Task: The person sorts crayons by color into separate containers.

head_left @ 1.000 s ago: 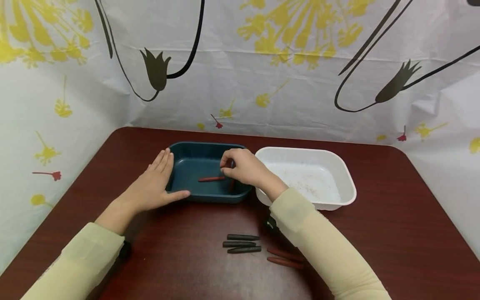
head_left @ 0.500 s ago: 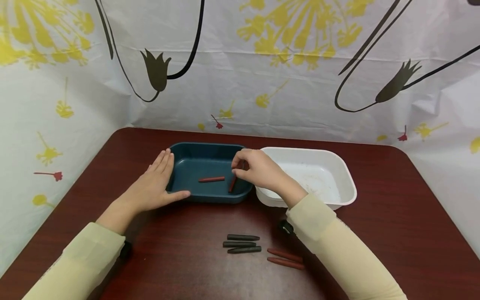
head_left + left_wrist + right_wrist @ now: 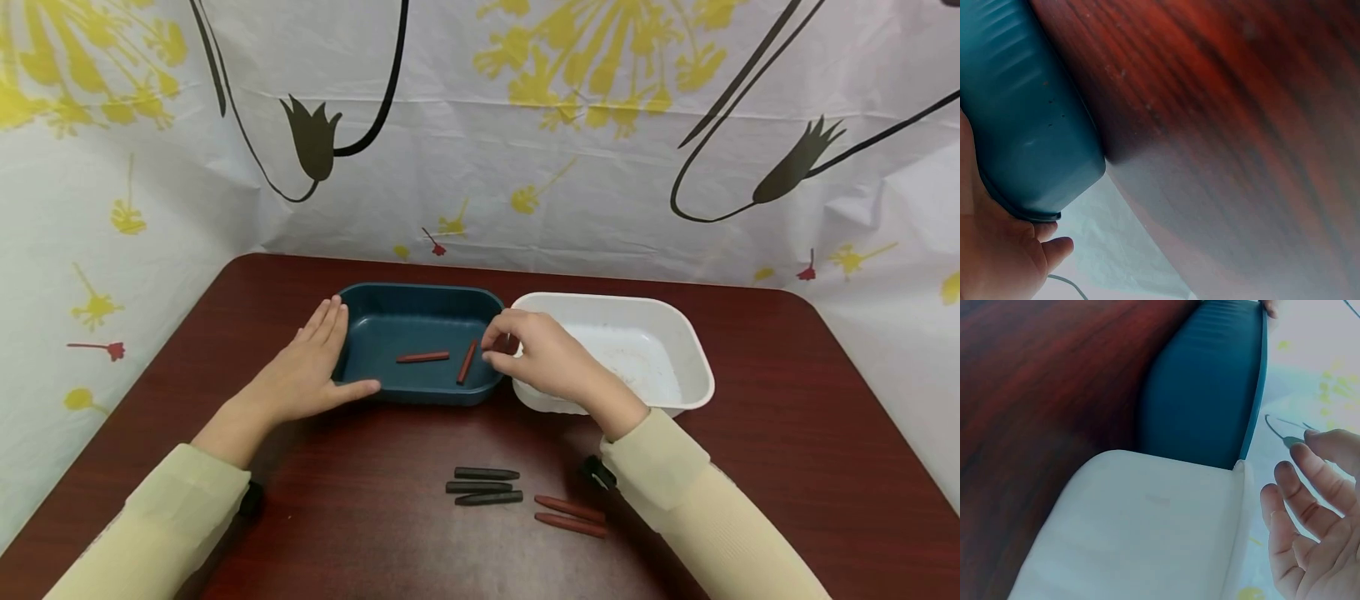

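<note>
My left hand (image 3: 300,375) lies with straight fingers against the left end of a dark blue tray (image 3: 375,333), thumb along its near rim. Two red crayons (image 3: 423,357) are inside this tray, one lying crosswise and the other slanted near the right wall. Over the gap between the blue tray and a white tray (image 3: 645,358) hovers my right hand (image 3: 551,358). Its fingers are loosely bent, thumb apart, and the right wrist view shows nothing held. From the left wrist, the blue tray's outer wall (image 3: 1035,137) shows beside the palm.
Three black crayons (image 3: 488,498) lie side by side on the dark red-brown table (image 3: 360,508). To their right are two more red crayons (image 3: 570,525). Reddish specks dot the white tray's floor. A patterned white sheet (image 3: 450,133) hangs behind the table.
My right hand has drawn back to the right from over the blue tray, uncovering the slanted red crayon in it. My left hand stays in place.
</note>
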`<state>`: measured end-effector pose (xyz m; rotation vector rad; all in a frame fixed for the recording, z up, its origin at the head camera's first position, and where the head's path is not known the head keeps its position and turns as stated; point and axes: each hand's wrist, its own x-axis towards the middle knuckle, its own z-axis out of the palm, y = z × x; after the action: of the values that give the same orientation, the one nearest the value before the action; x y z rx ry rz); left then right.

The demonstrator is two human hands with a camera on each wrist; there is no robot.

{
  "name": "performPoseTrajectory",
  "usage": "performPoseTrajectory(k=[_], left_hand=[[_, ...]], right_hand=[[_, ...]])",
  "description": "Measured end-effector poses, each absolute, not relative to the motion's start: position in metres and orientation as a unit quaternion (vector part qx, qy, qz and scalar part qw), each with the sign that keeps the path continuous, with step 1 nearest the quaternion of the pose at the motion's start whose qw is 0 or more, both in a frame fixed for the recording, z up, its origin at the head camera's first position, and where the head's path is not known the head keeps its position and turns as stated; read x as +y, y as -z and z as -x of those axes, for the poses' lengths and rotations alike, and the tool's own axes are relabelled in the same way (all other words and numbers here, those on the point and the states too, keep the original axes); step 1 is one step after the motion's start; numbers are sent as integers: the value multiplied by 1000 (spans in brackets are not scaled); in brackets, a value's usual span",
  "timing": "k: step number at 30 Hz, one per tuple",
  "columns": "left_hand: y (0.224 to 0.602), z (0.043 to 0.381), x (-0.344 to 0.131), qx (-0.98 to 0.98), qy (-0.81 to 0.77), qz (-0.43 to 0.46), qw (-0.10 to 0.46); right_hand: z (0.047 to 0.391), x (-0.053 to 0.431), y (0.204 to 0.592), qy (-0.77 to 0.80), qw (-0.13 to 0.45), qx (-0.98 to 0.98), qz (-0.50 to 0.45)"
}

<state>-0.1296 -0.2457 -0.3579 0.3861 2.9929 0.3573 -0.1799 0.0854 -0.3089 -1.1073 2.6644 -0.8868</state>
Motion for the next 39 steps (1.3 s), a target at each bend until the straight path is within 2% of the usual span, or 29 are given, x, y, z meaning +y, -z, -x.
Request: performPoseTrajectory(k=[22, 39], left_hand=[[357, 131, -246, 984, -117, -121, 54], [359, 132, -247, 984, -114, -121, 56]], right_hand=[[146, 116, 328, 321, 37, 863, 388], [114, 144, 341, 245, 70, 867, 428]])
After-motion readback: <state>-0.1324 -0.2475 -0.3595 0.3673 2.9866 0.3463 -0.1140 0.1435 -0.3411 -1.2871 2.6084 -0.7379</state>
